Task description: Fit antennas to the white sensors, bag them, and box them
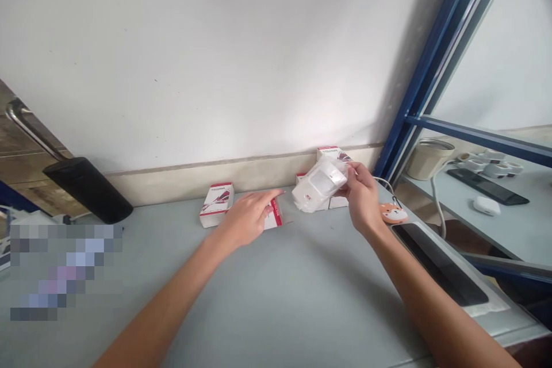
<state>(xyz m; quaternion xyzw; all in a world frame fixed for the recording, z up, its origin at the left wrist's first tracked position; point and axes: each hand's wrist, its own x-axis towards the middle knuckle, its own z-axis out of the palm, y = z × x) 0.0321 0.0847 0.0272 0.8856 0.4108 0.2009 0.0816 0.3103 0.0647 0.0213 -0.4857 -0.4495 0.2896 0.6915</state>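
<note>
Table [276,305]: grey, under both grips. Blue frame [405,121] beyond the right grip [361,198], to its right. Flat dark-faced device [440,264] right of that grip, closer to the wearer. Black padded bar [88,190] well left of the left grip [248,218]. Printed box [217,204] just left of the left grip; red-edged box [274,217] partly under it — can't tell if that grip is clenched. Bagged white unit [319,185] off the right grip's fingertips, bag edge pinched — more boxes [328,152] behind it. Orange-and-white case [393,213] just right of the right grip.
</note>
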